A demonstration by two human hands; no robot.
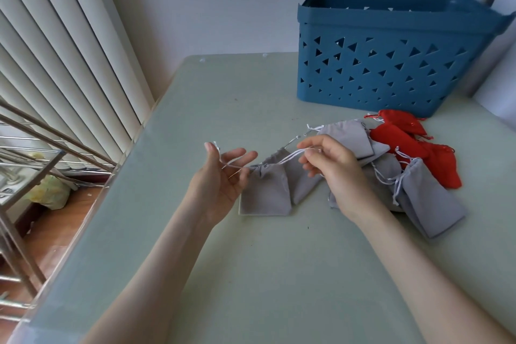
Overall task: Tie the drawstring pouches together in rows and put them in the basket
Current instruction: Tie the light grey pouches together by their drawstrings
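A person's two bare forearms are reaching from the near edge over a pale green table (251,274). The left hand (220,184) is turning palm up with its fingers spread and nearly straight; a white drawstring (287,159) is running up past its thumb and lying across the hand, not clenched in a fist. The right hand (335,170), just to the right, is pinching the same cord between thumb and forefinger, its other fingers curling loosely under. Between the two hands the cord is stretching taut down to the gathered neck of a grey pouch (265,193), which is lying flat on the table just right of the left palm. A second grey pouch (301,181) is lying against it, partly beneath the right hand. Further right, a loose pile of grey pouches (430,198) is overlapping, their white cords trailing. Behind that pile, several red pouches (396,137) are lying in a heap, touching the grey ones. A blue basket (377,64) with triangular cut-outs is standing at the far right of the table, just beyond the red pouches; what it is holding cannot be told. White vertical blinds (69,50) are hanging along the left, with a metal rack (33,148) below them beside the table.
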